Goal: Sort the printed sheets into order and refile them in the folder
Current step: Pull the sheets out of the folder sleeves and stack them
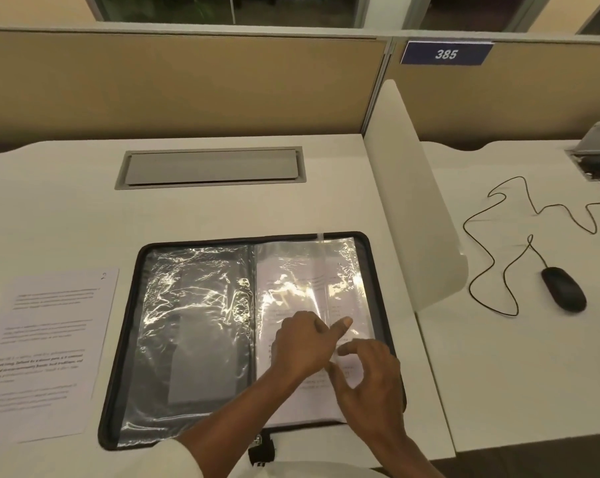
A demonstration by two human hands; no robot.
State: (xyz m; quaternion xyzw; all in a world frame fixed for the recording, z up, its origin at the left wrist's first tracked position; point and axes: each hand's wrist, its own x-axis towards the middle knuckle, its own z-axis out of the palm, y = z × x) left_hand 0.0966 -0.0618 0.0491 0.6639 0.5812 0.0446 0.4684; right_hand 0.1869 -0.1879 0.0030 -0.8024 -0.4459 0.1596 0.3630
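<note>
Folder [129, 307] open on tabletop [222, 208]; spine [252, 305] runs front-to-back, sheet [284, 270] top pointing away. Left grip [302, 343] on sleeve [343, 270], hold unclear; right grip [371, 381] fingers apart.

Black folder [377, 270], white sheet [46, 346]

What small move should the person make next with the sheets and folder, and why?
Probably lift the left hand off and reach for the loose sheet marked 2, lying on the desk left of the folder. It and the right hand are both at the right sleeve, which already holds a printed sheet; sheet 2 is not yet filed.
</note>
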